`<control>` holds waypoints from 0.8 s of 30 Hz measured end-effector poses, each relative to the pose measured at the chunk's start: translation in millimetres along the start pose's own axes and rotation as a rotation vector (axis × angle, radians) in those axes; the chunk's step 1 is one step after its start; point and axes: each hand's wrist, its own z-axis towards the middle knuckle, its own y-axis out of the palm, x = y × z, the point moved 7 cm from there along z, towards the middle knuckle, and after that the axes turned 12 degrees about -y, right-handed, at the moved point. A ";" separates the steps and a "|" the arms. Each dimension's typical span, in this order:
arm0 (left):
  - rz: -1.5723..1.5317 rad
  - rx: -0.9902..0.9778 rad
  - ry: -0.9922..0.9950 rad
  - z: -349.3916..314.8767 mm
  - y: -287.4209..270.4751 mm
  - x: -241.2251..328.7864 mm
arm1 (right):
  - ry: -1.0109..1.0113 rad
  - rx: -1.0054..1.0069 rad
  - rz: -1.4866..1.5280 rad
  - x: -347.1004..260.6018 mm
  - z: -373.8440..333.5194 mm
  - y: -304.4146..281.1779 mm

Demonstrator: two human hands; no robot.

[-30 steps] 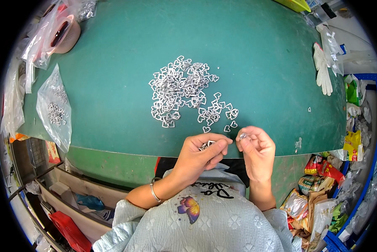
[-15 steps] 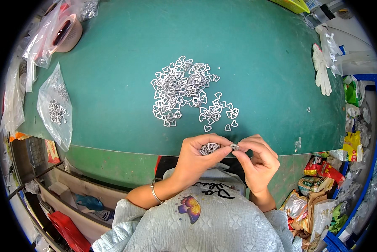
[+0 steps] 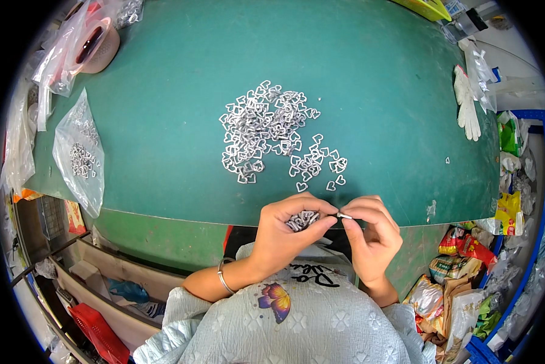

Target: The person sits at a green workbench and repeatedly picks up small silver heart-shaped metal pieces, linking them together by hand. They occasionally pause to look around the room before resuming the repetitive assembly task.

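Metal hearts (image 3: 248,124) lay heaped on the green table (image 3: 375,91); the left hand (image 3: 287,227) curled around more, and the right hand (image 3: 372,227) pinched one piece (image 3: 344,216) between thumb and finger.

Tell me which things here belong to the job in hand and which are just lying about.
In use: left hand, cupping heart-shaped metal pieces; right hand, pinching a small metal piece; pile of metal hearts.

Apparently just lying about: white knitted glove; pink container; red plastic container.

Silvery heart-shaped links (image 3: 248,124), loosely heaped
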 end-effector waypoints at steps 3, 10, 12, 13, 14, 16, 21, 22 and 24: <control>0.023 0.007 0.010 -0.5 -1.0 -0.2 | -0.174 -0.049 -0.286 -14.7 6.2 3.1; 0.012 0.021 -0.063 1.3 -0.3 -5.3 | -0.269 -0.108 -0.383 -20.3 3.9 6.9; -0.053 -0.029 -0.152 1.0 1.0 -9.8 | -0.269 -0.117 -0.398 -20.1 4.1 5.7; -0.086 -0.053 -0.196 0.5 1.9 -12.1 | -0.270 -0.121 -0.406 -20.6 4.4 5.5; -0.068 -0.062 -0.129 1.1 2.4 -10.1 | -0.278 -0.133 -0.422 -21.8 4.2 6.2; -0.033 -0.080 0.003 2.5 3.5 -8.8 | -0.295 -0.156 -0.457 -24.0 3.3 7.5; -0.159 -0.115 -0.216 1.6 4.5 -13.2 | -0.151 -0.098 -0.248 -17.2 6.9 4.0; -0.177 -0.124 -0.247 1.1 4.0 -14.5 | -0.109 -0.075 -0.199 -14.7 7.3 2.0; -0.155 -0.147 -0.242 0.8 3.8 -13.6 | -0.116 -0.076 -0.177 -13.9 7.7 0.6</control>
